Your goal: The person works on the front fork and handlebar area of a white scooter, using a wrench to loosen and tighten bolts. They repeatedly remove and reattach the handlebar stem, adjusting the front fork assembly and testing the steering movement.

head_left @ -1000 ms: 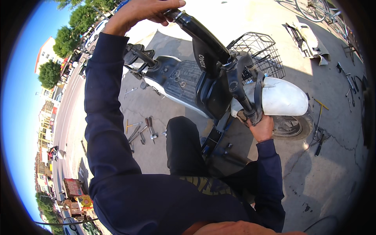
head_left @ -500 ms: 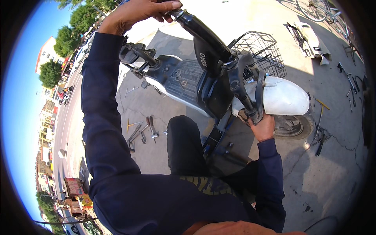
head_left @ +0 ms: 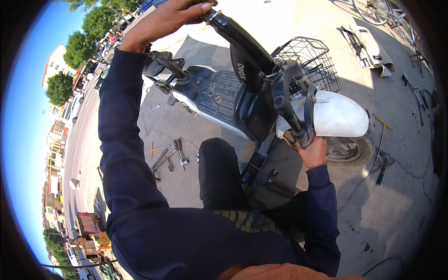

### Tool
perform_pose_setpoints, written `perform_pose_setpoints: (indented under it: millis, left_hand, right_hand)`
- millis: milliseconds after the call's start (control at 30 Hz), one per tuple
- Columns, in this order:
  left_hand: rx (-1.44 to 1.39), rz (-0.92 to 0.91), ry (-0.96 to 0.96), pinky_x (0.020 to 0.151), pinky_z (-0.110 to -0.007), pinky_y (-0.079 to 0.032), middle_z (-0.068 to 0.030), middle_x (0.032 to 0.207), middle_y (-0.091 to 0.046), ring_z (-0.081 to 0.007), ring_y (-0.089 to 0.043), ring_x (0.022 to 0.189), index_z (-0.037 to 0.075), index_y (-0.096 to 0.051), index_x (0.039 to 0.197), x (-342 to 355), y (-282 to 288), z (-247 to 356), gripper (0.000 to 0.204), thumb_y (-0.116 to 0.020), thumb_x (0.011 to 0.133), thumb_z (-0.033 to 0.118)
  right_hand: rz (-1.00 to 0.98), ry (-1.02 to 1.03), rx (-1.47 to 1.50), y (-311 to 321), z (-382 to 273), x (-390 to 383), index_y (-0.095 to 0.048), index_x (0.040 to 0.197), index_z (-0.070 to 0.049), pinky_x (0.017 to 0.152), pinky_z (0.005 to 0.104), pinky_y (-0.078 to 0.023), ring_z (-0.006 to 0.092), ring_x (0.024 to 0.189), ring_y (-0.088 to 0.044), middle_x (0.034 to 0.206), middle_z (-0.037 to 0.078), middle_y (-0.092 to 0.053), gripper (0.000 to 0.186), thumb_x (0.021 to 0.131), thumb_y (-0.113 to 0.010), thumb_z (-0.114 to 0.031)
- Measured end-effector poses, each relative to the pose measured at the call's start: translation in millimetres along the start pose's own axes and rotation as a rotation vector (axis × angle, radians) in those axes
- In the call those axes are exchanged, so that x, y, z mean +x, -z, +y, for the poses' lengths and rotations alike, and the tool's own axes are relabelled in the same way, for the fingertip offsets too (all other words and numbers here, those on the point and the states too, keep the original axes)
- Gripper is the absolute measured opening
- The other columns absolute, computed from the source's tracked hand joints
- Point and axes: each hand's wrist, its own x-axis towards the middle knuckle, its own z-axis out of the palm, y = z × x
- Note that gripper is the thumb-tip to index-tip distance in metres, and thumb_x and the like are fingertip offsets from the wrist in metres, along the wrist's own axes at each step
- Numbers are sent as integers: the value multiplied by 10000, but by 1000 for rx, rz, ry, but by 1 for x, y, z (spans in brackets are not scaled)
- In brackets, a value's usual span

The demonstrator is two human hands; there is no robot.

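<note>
In front of me stands a partly stripped electric scooter with a black footboard [head_left: 217, 91]. My left hand [head_left: 170, 21] is closed at the upper end of its black steering column [head_left: 242, 44], close to the picture's top edge; some fingertips are hidden. Low on the right, my right hand [head_left: 313, 151] grips the lower end of the black front fork [head_left: 292, 120], beside the front wheel [head_left: 352, 151]. A white front mudguard [head_left: 340, 114] covers that wheel from above. Small round metal parts [head_left: 218, 99] lie on the footboard.
A black wire basket [head_left: 310, 63] sits behind the fork. Wrenches and a ratchet [head_left: 181, 151] lie on the concrete at left; a yellow T-handle tool [head_left: 383, 126] lies right of the wheel. White body panels [head_left: 371, 49] and a bicycle [head_left: 380, 11] are farther right, a road at left.
My left hand has shifted slightly down and right at the column's top. My right hand holds its place on the fork. Vehicles on the road have moved.
</note>
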Motion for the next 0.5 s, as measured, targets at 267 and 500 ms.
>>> perform_pose_setpoints:
  millis: [267, 500]
  left_hand:
    - [-64, 83, 184, 923, -326, -570, -88, 1136, -673, -181, -664, 1027, -3, -609, 1319, 1, -1, 4, 455, -483, 1084, 365]
    - [-129, 16, 164, 916, -326, -576, -92, 1165, -670, -179, -660, 1020, 12, -607, 1345, 9, 6, -9, 480, -510, 1070, 393]
  right_hand:
    - [-31, -21, 7, -3, -2, 1, -714, 1081, -39, 816, 475, -567, 424, 894, -701, 946, 212, -734, 467, 666, -847, -206]
    - [-73, -28, -12, -7, 8, 0, -682, 1194, -49, 822, 488, -564, 440, 915, -686, 1002, 221, -721, 619, 637, -877, -233]
